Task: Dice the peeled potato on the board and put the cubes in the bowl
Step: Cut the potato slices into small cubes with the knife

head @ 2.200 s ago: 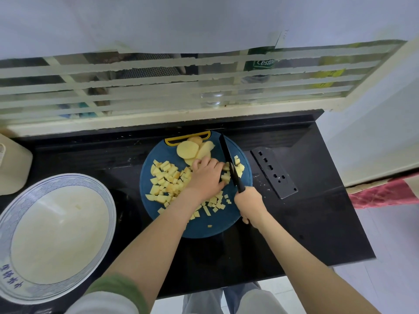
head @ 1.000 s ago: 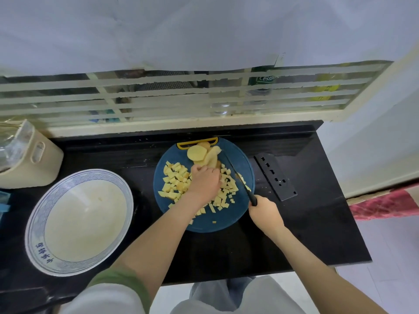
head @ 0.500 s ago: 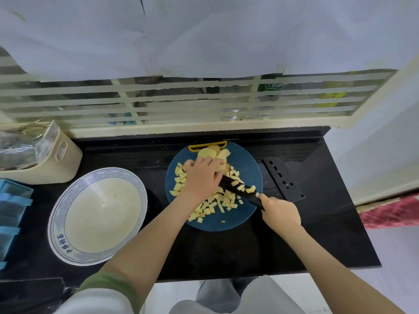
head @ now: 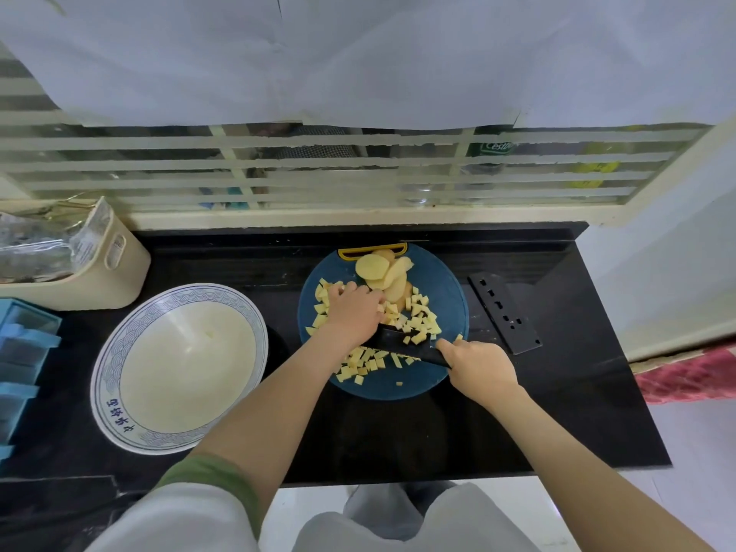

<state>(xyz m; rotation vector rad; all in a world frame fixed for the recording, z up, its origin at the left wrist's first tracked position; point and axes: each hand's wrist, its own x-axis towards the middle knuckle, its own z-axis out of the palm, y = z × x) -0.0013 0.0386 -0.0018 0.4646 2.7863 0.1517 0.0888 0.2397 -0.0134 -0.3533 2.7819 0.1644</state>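
Note:
A round dark-blue cutting board (head: 446, 280) lies on the black counter, strewn with several yellow potato cubes (head: 420, 312). Uncut potato slices (head: 372, 266) are stacked at its far edge. My right hand (head: 478, 364) grips the handle of a black knife (head: 398, 342) whose blade lies nearly flat across the board with a few cubes on it. My left hand (head: 352, 312) rests curled over the cubes beside the blade's tip; whether it holds any is hidden. A large white bowl (head: 119, 344) with a blue patterned rim stands to the left of the board.
A black knife sheath (head: 504, 312) lies to the right of the board. A beige basket (head: 107, 272) with foil packets sits at the back left, with blue trays (head: 24, 352) at the left edge. The barred window sill (head: 358, 217) runs behind the counter.
The knife has swung from pointing away along the board's right side to lying flat across the middle under cubes. My left hand stayed on the cubes. The view shifted left, revealing basket and trays.

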